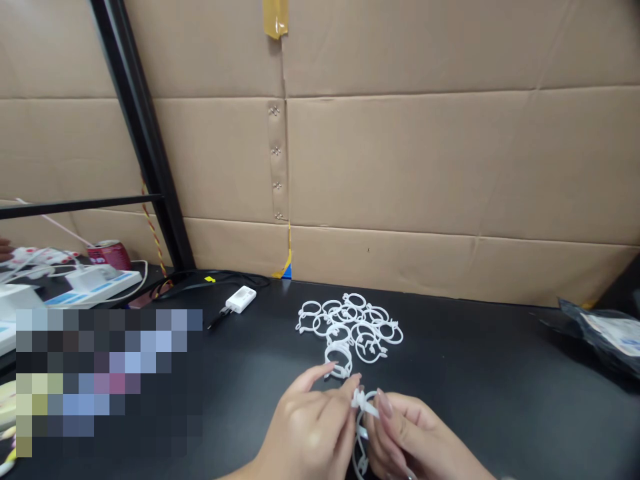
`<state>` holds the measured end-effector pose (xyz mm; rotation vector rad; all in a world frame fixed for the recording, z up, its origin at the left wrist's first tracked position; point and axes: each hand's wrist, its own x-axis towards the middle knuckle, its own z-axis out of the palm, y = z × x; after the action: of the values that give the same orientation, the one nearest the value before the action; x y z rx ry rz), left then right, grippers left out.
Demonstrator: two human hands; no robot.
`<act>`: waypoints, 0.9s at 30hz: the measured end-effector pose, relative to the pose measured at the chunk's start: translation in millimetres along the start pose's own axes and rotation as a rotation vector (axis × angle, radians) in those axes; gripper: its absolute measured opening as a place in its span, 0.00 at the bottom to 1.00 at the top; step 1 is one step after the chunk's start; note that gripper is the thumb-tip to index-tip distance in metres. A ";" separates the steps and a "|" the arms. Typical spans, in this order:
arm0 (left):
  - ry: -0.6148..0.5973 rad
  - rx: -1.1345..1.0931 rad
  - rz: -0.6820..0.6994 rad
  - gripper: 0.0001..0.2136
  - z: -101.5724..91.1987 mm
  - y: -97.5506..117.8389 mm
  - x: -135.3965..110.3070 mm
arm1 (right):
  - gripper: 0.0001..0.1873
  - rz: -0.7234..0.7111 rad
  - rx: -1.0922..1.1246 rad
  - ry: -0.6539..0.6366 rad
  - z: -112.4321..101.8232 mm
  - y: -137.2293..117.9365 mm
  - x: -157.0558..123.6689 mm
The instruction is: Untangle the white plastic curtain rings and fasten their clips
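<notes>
In the head view, my left hand (313,423) and my right hand (417,433) meet low in the middle, just above the black table. Pinched between them are white plastic rings (360,400) with small tabs, resembling curtain rings. One part hangs down between my palms, and how many rings are held is partly hidden by my fingers. My left index finger points forward and overlaps the near edge of a small stack of similar rings (338,345). Beyond it lies a loose pile of several more such rings (369,361), overlapping one another.
A white charger plug (241,299) lies left of the pile. At far left are a power strip (107,287), cables and a red can (109,255), beside a black metal post (145,140). A dark plastic packet (595,333) sits at right. A cardboard wall (425,167) closes the back.
</notes>
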<state>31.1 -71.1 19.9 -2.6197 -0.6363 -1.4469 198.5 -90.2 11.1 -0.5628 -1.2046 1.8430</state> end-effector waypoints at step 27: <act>0.086 0.135 0.040 0.13 17.2 5.9 -4.2 | 0.30 0.122 -0.159 0.176 8.3 -6.3 -3.6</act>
<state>45.0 -73.2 7.7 -2.4407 -0.6446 -1.4432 196.9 -96.4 20.1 -0.8858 -1.2272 1.7656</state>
